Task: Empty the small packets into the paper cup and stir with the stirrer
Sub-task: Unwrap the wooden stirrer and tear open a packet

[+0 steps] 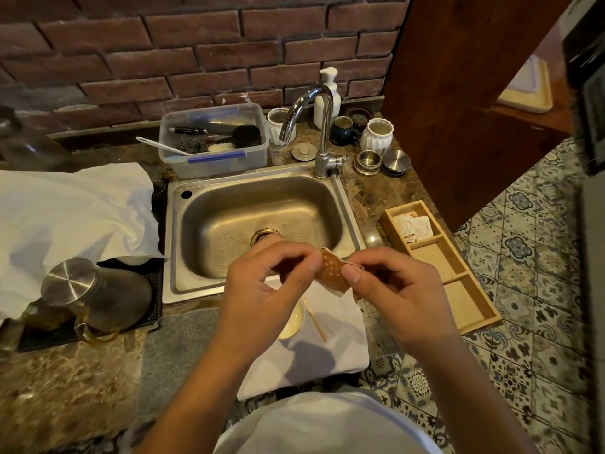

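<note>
I see both hands raised over the front rim of the sink (349, 204), sharing one small brown packet (331, 272) between them. My left hand (262, 290) pinches the packet's left edge, fingers (312, 262) closed on it; my right hand (396, 290) pinches the right edge, thumb and forefinger closed on a pale torn strip at the top. The packet is dotted white and hangs tilted, just in front of the sink.

Below the hands, in front of the sink, a white cloth (340, 342) lies on the counter (65, 381). The cup (291, 322) stands on it, mostly hidden by my left hand; only a pale part of its rim and inside shows. The stirrer (315, 319) lies on the cloth just right of the cup; whether it touches the cup I cannot tell.

Right of the sink a wooden tray (471, 299) with three compartments sits on the counter; more packets (413, 226) lie in its far compartment. Left of the sink stands a steel-lidded jug (98, 293)
</note>
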Demonstrator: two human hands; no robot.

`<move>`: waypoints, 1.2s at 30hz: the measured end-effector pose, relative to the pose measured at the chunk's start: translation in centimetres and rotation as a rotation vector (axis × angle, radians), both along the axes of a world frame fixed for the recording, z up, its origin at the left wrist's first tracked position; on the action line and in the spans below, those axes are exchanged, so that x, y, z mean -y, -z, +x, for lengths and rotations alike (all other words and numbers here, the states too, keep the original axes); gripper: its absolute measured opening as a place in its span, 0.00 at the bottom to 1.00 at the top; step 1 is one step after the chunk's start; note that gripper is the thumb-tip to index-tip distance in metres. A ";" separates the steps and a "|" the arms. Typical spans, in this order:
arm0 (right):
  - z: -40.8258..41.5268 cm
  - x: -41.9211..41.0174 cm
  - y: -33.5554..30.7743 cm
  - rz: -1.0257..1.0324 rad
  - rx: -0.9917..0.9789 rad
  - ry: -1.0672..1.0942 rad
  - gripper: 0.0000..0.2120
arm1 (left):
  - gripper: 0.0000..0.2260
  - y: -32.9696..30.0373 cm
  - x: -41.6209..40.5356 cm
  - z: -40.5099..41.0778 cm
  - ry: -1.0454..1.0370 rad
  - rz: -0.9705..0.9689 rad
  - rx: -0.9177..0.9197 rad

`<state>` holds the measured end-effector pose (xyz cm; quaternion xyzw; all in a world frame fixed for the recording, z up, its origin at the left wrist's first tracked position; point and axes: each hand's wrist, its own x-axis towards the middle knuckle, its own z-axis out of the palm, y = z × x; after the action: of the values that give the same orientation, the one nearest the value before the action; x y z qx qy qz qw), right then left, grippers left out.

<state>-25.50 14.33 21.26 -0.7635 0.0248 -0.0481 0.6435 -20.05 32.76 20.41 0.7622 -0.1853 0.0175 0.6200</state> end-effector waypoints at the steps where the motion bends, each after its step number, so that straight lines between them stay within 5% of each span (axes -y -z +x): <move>1: 0.0 0.0 -0.1 0.029 0.005 -0.003 0.06 | 0.04 0.0 0.0 0.0 0.007 -0.021 -0.009; 10: -0.5 -0.5 -0.2 0.079 -0.052 0.065 0.10 | 0.05 0.2 0.0 0.1 0.088 -0.072 -0.023; 15: -1.1 -0.5 -0.1 0.356 -0.129 0.051 0.07 | 0.06 0.3 0.4 -0.7 0.138 -0.110 -0.136; 30: -1.0 0.9 0.3 -0.250 0.000 0.115 0.03 | 0.08 1.4 0.1 -1.1 0.177 0.146 -0.138; 36: -1.6 0.4 0.1 0.033 -0.085 -0.031 0.11 | 0.07 1.3 0.4 -1.3 0.212 0.140 -0.170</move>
<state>-27.10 13.89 21.17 -0.7544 0.0413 -0.0052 0.6551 -21.37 32.40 19.14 0.7785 -0.2126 -0.1256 0.5770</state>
